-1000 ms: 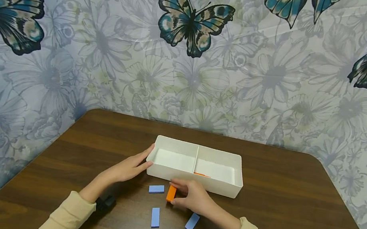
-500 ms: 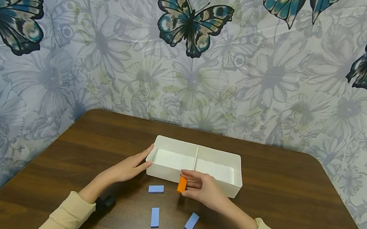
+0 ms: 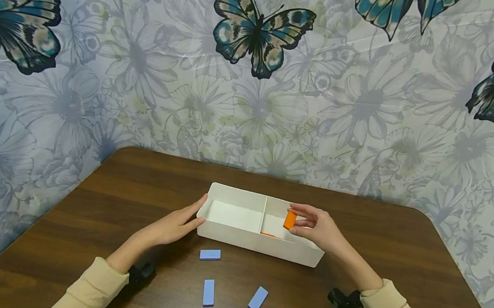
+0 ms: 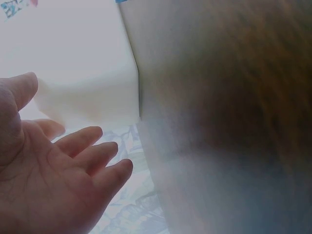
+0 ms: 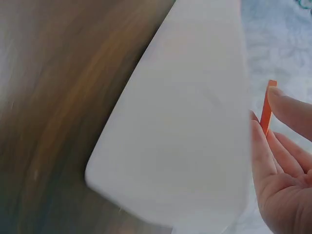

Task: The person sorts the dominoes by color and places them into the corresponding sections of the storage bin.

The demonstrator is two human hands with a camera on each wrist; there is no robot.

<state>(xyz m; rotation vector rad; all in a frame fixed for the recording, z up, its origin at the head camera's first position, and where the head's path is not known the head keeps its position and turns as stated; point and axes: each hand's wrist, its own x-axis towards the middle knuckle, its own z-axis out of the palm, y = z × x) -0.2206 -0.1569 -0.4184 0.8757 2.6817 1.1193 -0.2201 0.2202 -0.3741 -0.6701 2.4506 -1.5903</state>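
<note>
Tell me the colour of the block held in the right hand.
The block in the right hand is orange, seen best in the head view.

High downward head view, close wrist views, box [image 3: 233,235] in all

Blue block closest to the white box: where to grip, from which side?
Likely best: pinch the blue block mid-length by its long edges, from above. It lies flat, long sides roughly left-right, with a strip of bare table between it and the white box, leaving room.
</note>
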